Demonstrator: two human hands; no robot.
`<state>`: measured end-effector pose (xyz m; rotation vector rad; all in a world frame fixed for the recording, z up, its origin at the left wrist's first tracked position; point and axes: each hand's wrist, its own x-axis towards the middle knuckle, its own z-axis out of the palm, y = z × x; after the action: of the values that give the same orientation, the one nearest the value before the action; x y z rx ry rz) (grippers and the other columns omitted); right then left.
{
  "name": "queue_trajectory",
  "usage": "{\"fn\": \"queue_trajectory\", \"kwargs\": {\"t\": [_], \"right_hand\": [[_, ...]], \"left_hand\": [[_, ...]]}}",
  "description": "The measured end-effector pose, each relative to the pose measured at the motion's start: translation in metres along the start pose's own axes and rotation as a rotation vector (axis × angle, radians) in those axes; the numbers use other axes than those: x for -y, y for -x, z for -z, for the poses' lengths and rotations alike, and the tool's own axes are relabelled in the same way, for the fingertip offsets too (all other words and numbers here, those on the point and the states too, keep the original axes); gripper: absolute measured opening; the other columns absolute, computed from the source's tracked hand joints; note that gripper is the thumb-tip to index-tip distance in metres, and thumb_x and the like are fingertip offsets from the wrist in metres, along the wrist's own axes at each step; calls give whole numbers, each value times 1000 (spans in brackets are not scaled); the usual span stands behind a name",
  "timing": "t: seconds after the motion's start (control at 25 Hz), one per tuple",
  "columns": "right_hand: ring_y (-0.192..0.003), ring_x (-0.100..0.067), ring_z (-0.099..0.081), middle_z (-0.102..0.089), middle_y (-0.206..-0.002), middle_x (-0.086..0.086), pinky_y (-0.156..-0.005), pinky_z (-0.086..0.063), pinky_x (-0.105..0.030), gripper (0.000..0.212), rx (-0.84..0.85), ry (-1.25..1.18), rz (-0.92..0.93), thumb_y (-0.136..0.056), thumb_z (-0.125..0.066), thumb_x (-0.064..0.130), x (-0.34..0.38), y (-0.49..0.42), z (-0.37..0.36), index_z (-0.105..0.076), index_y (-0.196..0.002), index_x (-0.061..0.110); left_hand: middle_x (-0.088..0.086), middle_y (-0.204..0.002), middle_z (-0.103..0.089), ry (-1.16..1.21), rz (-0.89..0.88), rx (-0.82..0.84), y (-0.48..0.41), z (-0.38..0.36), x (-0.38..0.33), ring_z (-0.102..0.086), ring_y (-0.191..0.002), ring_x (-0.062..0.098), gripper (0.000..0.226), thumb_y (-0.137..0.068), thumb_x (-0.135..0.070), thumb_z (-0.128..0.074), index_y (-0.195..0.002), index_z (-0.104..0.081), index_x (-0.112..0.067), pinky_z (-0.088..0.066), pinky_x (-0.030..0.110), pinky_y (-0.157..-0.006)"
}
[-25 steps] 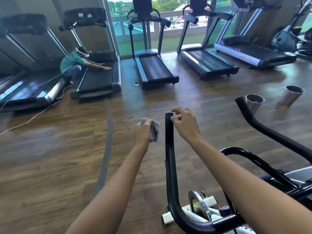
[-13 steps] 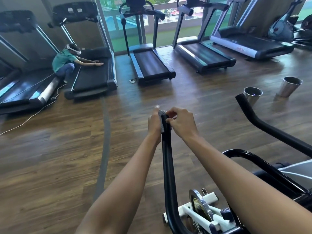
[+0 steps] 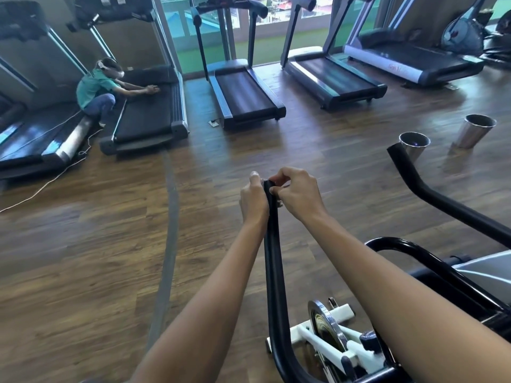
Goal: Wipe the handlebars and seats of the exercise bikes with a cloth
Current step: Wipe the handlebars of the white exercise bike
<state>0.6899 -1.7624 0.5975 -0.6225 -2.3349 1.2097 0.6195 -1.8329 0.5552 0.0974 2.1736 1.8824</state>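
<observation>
- Nearest, at the lower edge, the bike's flywheel (image 3: 326, 324) and white frame are seen beneath the forearms.
- The handlebar (image 3: 272, 258) is run straight away from the viewer, with its long axis rising forward to a tip held between the two hands.
- The left hand (image 3: 253, 200) is clenched round that tip from the left, the cloth (image 3: 279, 203) trapped against the bar — only a grey sliver of it is shown.
- The right hand (image 3: 297, 194) is set against the tip from the right, its fingers (image 3: 278, 176) pinched on the bar; neither hand is nearer.
- The rest of the bar is judged to lie below the fingers, toward the viewer — a wiping stroke would be drawn back along that axis.
- Farther right a second handlebar (image 3: 431, 194) and two metal bins (image 3: 414, 143) are seen; beyond them treadmills (image 3: 243, 98), one tended by a crouching person (image 3: 96, 89).
</observation>
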Motion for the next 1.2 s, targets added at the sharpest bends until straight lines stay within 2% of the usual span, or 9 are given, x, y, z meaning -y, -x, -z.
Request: {"fn": "queue_trajectory", "kwargs": {"t": [0.16,0.24,0.36,0.44,0.52,0.6,0.8,1.04,1.2], "right_hand": [[-84,-19,-69,-70,-89,1,-82,-57,-31,14,12,-68,-35,-83,-73,6,-4,2,-1,-73,-94,14],[-85,-19,-68,-70,-91,0,-79,-56,-27,13,5,-79,-31,-84,-73,5,-7,1,-4,-72,-95,13],[-84,-19,-67,-69,-94,-3,-68,-51,-15,14,2,-75,-25,-85,-70,2,-8,0,-6,-71,-95,11],[-84,-18,-67,-69,-92,-2,-68,-51,-15,15,19,-108,-42,-84,-71,3,-9,-1,-4,-71,-95,12],[-83,-16,-66,-67,-89,2,-67,-48,-13,14,27,-123,-63,-84,-72,6,-10,-1,-4,-72,-96,13],[-83,-16,-66,-66,-88,3,-73,-51,-19,14,28,-153,-77,-84,-72,7,-11,0,-4,-72,-97,14],[-79,-11,-64,-65,-83,7,-70,-50,-20,13,27,-169,-88,-82,-75,7,-10,-1,-3,-71,-91,17],[-93,-20,-70,-72,-93,-2,-88,-58,-43,17,78,-260,-131,-81,-74,9,-11,-3,-2,-68,-87,24],[-87,-26,-73,-74,-92,-8,-82,-60,-49,17,128,-300,-158,-82,-69,14,-14,0,-5,-63,-87,29]], "left_hand": [[8,-77,-68,-103,-32,-6,37,10,36,-64,-76,29,74,-95,-62,-20,-88,-66,-6,-49,42,-74],[14,-82,-68,-124,-70,-38,26,6,20,-64,-82,35,75,-96,-63,-18,-82,-66,-7,-47,42,-76],[5,-70,-61,-153,-127,-62,0,-7,-22,-61,-78,32,65,-103,-55,-19,-59,-51,-19,-45,44,-78],[3,-71,-60,-172,-147,-87,2,-9,-19,-61,-80,33,64,-103,-55,-18,-61,-50,-20,-46,44,-79],[5,-86,-68,-172,-120,-93,23,-2,7,-65,-91,31,70,-100,-61,-15,-80,-64,-16,-49,47,-87],[5,-92,-70,-171,-99,-80,41,5,30,-65,-94,30,75,-98,-66,-13,-94,-68,-14,-50,48,-89],[21,-91,-69,-184,-142,-71,8,-2,-7,-65,-94,40,79,-93,-75,-10,-73,-54,-11,-50,52,-87],[7,-77,-61,-255,-49,13,69,18,41,-61,-73,28,79,-98,-68,-22,-91,-62,0,-48,38,-70],[20,-71,-63,-185,142,134,123,45,68,-64,-69,39,94,-80,-81,-28,-84,-59,7,-54,55,-73]]}}
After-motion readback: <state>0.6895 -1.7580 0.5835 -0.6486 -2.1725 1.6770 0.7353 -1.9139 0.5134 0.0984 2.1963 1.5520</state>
